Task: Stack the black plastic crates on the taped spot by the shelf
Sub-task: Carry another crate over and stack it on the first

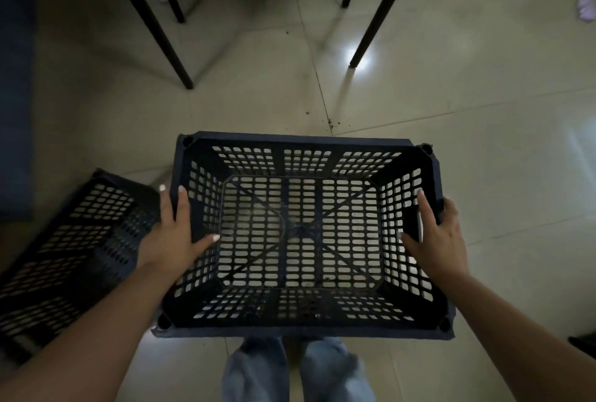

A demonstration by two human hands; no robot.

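Gripping: both hands on one black crate [301, 234], held over the floor [451, 150], open side up
Left hand: [175, 234] clamps the crate's left short wall, thumb inside, fingers over the rim and down the outside
Right hand: [437, 234] clamps the right short wall the same way, thumb and forefinger inside, other fingers outside
Crate position: centre of view, in front of the legs in jeans [296, 369], tiles visible through the mesh bottom
Long axis: runs left-right across the view; long walls face ahead and back toward the person
Second crate: [71, 246] on the floor at lower left, turned at an angle, its near corner just beside the left hand; touching or not, cannot tell
Edges ahead: black table legs [154, 21] upper left and more legs [375, 14] upper right
Open room: bare tile between the two leg sets and all along the right side
Left border: dark panel [16, 79], well apart from the held crate
Taped spot, shelf: cannot tell
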